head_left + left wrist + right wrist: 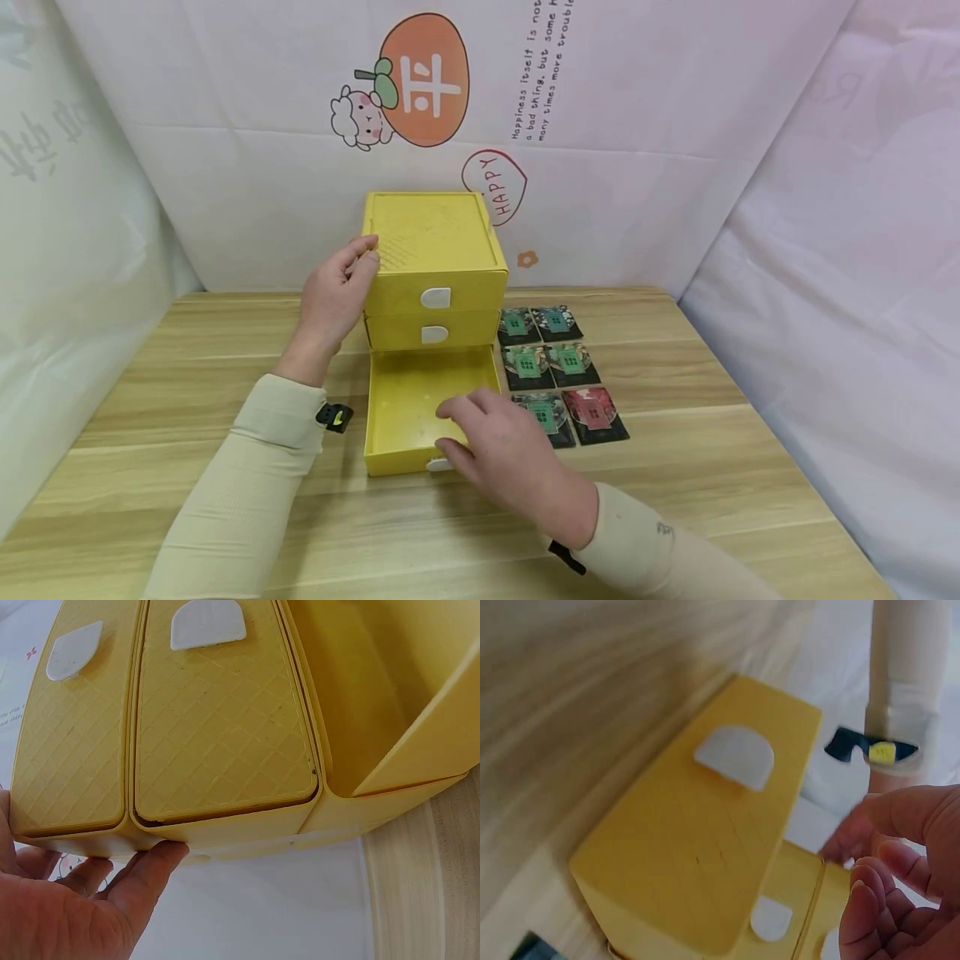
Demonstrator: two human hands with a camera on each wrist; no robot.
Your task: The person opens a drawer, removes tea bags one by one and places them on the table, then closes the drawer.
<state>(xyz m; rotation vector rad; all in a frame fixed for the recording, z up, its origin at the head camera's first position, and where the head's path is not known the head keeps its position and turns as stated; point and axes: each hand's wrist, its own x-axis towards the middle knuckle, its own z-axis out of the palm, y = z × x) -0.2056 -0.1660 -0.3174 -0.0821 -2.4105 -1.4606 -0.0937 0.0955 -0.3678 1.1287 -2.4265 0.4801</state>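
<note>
A yellow three-drawer box (pixel 442 233) with white pull tabs stands near the back of the table. Its bottom drawer (pixel 405 400) is pulled out and its visible inside is bare; the upper two drawers are closed. My left hand (pixel 333 292) rests against the box's upper left side. In the left wrist view its fingers (pixel 154 874) touch that side wall, close to the front edge. Over the right front part of the pulled-out drawer hovers my right hand (pixel 502 450), fingers loosely bent and holding nothing. The right wrist view shows the drawer's front (pixel 682 847) beside this hand.
To the right of the box, several flat square packets lie in two columns, including a red-and-black packet (pixel 595 414) and green-and-black packets, one (pixel 572 364) in the middle row. Behind the wooden table (pixel 690 467) hangs a printed white cloth (pixel 262 167).
</note>
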